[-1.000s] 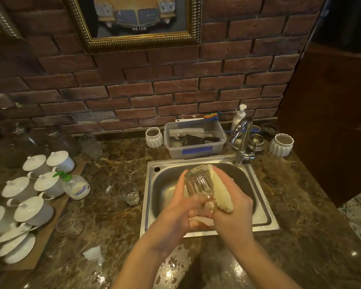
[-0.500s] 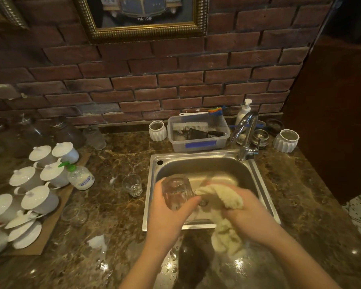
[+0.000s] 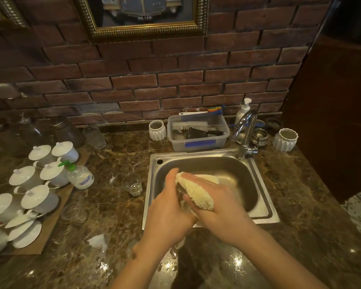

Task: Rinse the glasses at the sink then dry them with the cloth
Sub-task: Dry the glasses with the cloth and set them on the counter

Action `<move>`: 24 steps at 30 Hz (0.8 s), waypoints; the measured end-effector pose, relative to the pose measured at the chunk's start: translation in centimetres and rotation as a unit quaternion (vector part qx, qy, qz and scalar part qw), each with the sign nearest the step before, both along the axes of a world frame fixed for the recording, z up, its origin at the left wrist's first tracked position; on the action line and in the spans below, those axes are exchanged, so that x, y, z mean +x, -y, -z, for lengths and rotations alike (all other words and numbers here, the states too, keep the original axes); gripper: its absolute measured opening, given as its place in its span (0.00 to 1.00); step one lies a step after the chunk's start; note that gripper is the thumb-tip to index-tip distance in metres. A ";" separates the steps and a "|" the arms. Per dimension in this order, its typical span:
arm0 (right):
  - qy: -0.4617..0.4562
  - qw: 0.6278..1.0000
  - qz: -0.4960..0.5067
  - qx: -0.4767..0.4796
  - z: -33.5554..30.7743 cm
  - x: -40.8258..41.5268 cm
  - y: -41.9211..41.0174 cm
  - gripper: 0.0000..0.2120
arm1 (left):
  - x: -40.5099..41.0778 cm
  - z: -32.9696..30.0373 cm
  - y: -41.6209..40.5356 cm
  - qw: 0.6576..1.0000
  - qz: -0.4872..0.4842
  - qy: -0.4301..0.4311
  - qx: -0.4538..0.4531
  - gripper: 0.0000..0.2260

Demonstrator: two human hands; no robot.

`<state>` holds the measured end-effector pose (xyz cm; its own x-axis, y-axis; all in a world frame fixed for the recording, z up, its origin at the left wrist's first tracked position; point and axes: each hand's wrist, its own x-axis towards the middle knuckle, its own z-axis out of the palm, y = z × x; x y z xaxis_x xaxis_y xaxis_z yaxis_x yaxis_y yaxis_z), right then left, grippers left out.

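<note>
Over the steel sink (image 3: 265,213), 2 hands meet around 1 clear drinking glass (image 3: 183,202), mostly hidden by a cream terry cloth (image 3: 198,195). The left hand (image 3: 169,213) curls round the glass from the side; the right hand (image 3: 221,209) presses the cloth against it, fingers wrapped over the fabric. On the brown marble bench (image 3: 117,205) stand 1 small clear faceted tumbler (image 3: 132,184) just left of the sink and what looks like 1 low glass bowl (image 3: 73,213). About 7 white lidded cups (image 3: 40,197) crowd the left.
</note>
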<state>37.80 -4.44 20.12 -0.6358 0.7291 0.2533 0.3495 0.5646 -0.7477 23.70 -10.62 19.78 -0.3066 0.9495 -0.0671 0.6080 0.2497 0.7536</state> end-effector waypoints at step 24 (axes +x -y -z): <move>-0.112 0.960 0.088 -0.242 3.1 2.1 -1.5 0.10 | 1.6 0.8 -1.1 0.912 0.017 0.386 -0.139 0.38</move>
